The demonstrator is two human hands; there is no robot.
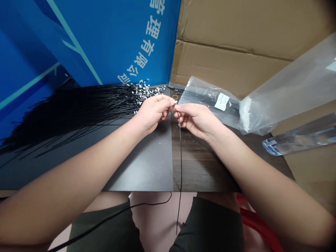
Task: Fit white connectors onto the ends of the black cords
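My left hand (153,111) and my right hand (197,119) meet above the table, fingertips almost touching. Between the left thumb and finger is a small white connector (175,102). The right thumb and fingers pinch the top end of a thin black cable (181,154) just beside it; whether the cable is seated in the connector is too small to tell. From there the cable hangs down past the table's front edge. A large bundle of black cables (76,108) with white tips lies to the left of my left hand. Behind my fingertips is a yellow rubber band (175,97).
A clear plastic bag (199,92) with a white label lies beyond my right hand, beside a bag of small white pieces (245,113). A clear bluish plastic item (296,139) is at the right edge. Blue panel (110,38) and cardboard (231,24) stand behind the table.
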